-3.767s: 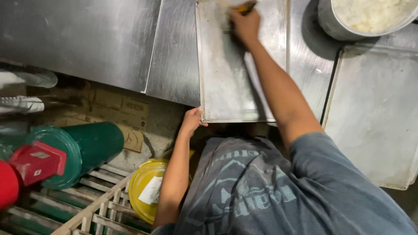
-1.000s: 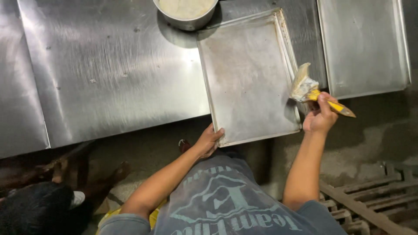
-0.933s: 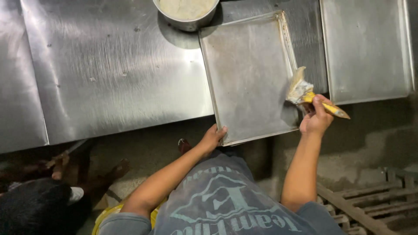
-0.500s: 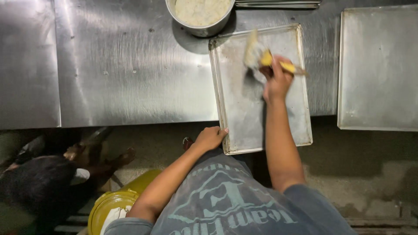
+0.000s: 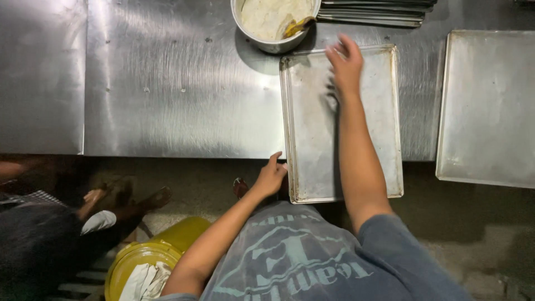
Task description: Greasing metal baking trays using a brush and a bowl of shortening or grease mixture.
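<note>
Baking tray overhangs the worktop edge; left hand grips its near corner, right hand hovers open, empty, over its far end.

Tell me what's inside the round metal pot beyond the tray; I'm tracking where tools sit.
The pot holds a pale, creamy mass with a yellow-handled brush resting in it. The brush's lower end is buried, and the pot's bottom is covered.

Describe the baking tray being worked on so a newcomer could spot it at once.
On the steel table, find the metal pot of pale mix. The tray lies just below it, overhanging the table's near edge. Unlike the tray to the right, the left hand holds its corner and the right hand hovers above.
</note>
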